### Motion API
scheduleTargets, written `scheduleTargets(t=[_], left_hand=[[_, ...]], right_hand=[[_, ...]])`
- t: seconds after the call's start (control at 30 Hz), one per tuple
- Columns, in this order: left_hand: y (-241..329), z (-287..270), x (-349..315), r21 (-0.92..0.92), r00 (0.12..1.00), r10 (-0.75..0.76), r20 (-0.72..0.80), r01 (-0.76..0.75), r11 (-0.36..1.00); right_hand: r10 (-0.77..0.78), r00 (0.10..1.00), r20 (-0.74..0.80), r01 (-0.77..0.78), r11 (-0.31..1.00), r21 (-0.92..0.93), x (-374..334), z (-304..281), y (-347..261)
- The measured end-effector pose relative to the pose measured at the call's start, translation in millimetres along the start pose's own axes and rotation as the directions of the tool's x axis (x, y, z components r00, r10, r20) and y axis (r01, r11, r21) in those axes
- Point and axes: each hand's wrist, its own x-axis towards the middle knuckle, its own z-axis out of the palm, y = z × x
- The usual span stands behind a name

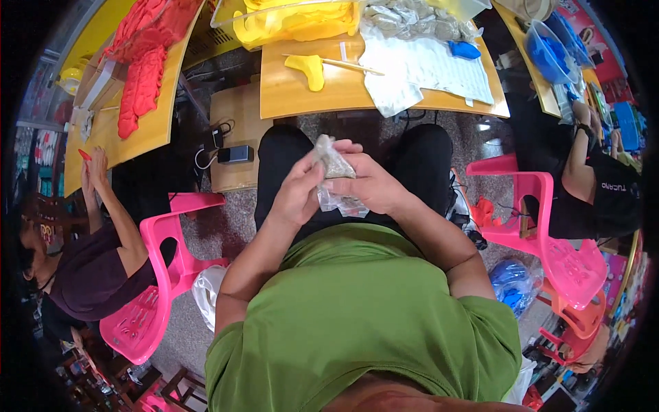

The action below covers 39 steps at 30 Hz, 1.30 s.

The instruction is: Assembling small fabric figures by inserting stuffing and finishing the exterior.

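Above my lap, a small clear plastic bag [338, 167] with greyish-beige stuff inside is held between both hands. My left hand [299, 185] is closed round its left side, the thumb near the top. From the right, my right hand [376, 182] grips it with curled fingers, and crinkled plastic hangs below. Beyond my knees stands a wooden table [309, 98]. On it lie a yellow soft lump [312, 71], a thin wooden stick [350, 66], a white sheet [439, 79], a blue lump [464, 50] and several grey plastic-wrapped packets [405, 22].
A clear tub of yellow material [295, 26] stands at the table's back. Red material [143, 89] lies on the left table, where a person [96, 268] works. Another person [583, 172] sits right. Pink chairs [161, 295] [546, 206] flank me; a dark box [235, 154] rests on cardboard.
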Motion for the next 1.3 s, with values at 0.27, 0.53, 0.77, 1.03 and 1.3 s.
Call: scheduleTargets(t=[0.27, 0.53, 0.77, 1.03, 1.3], left_hand=[[13.6, 1.1, 8.8, 0.074, 0.954, 0.296, -0.041, -0.293, 0.953], [12.9, 4.9, 16.5, -0.135, 0.935, 0.334, -0.123, -0.349, 0.927], [18.0, 8.9, 13.2, 0.034, 0.918, 0.333, -0.214, -0.333, 0.942], [12.6, 0.2, 18.0, -0.063, 0.925, 0.271, -0.265, -0.297, 0.953], [12.2, -1.9, 22.0, -0.157, 0.92, 0.209, -0.331, -0.272, 0.95]], right_hand=[[-0.055, 0.938, -0.341, 0.06, 0.998, 0.002, 1.4, 1.2, 11.6], [-0.417, 0.831, -0.368, 0.3, 0.894, -0.334, 1.7, 21.9, 5.4], [-0.686, 0.707, -0.174, 0.415, 0.601, -0.683, -7.6, 14.3, 0.8], [-0.506, 0.766, -0.397, 0.264, 0.81, -0.523, 6.9, 8.9, 22.2], [-0.163, 0.936, -0.311, 0.144, 0.986, -0.083, 11.3, 7.5, 24.1]])
